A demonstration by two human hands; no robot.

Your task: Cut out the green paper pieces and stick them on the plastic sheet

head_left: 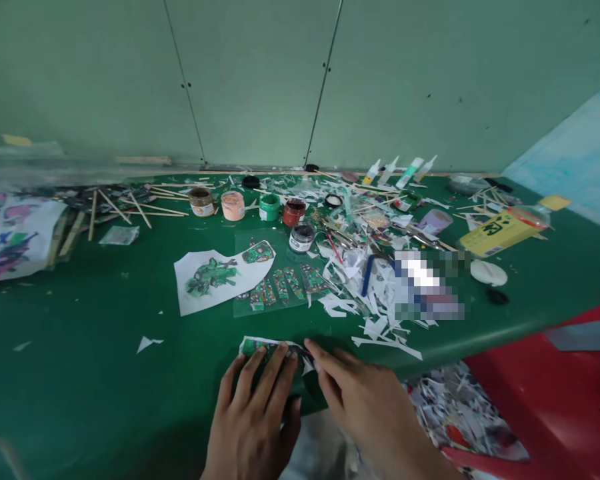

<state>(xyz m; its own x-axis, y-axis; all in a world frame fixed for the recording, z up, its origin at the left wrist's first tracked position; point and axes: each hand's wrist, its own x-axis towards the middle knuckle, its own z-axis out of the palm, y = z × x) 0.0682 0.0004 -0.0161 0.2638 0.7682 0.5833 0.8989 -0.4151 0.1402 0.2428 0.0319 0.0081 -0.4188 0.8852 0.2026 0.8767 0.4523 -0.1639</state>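
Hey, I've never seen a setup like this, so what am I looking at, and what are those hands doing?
There's no machine here: these are a person's bare hands, seen from a camera on their head looking forward and down. The left hand lies flat on a patterned paper piece near the edge of the green table. The right hand is beside it; whatever it may hold is mostly hidden. Beyond are small color jars, white paper scraps and thin sticks.
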